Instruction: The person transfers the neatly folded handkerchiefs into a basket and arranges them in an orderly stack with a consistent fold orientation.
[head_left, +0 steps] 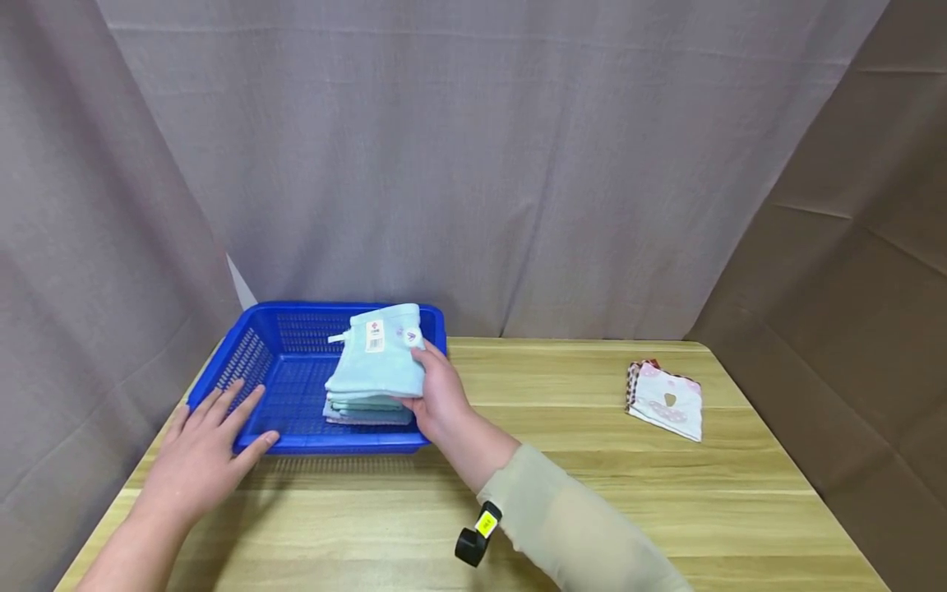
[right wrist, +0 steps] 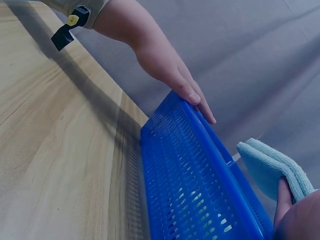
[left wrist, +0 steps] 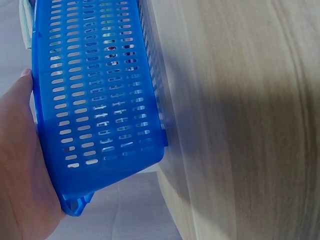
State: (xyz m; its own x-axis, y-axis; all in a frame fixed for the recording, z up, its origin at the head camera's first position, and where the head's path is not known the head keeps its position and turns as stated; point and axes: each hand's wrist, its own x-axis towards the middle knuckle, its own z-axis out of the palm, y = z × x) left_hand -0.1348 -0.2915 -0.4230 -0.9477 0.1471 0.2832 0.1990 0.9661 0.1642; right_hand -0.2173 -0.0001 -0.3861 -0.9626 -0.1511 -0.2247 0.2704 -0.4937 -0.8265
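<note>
My right hand pinches a folded light-blue towel by its right edge, thumb on top. A paper label and a small hanging loop show on the towel. Below it, several folded towels lie stacked at the right side of a blue plastic basket. In the right wrist view the held towel is raised above the basket rim. With fingers spread, my left hand rests on the basket's front-left corner. The left wrist view shows that hand against the basket's slotted wall.
On the right of the wooden table lies a white cloth with pink patches, with a checked cloth edge showing beside it. Grey curtains hang behind and left, a brown one on the right.
</note>
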